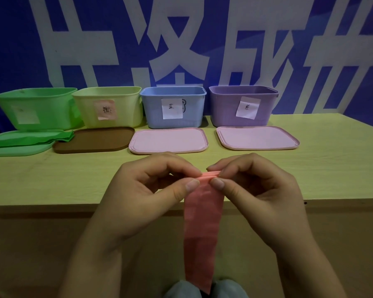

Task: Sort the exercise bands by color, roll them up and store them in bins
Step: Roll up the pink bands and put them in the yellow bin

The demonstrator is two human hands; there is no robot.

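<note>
Pink band (202,229) pinched betw. both hands' fingers (194,186), hanging past table edge (52,204).

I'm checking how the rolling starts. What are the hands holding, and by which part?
Both the left hand and the right hand pinch the pink band at its rolled top end; the rest hangs down loose.

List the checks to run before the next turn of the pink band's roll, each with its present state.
1. Left hand pinches roll: ok.
2. Right hand pinches roll: ok.
3. Pink band tail hangs free off the table edge: ok.
4. Roll even across its width: cannot tell, fingers cover the ends.
5. Yellow bin with pink label open: ok.
6. Green band stored: not ok, lies on a lid.
</note>
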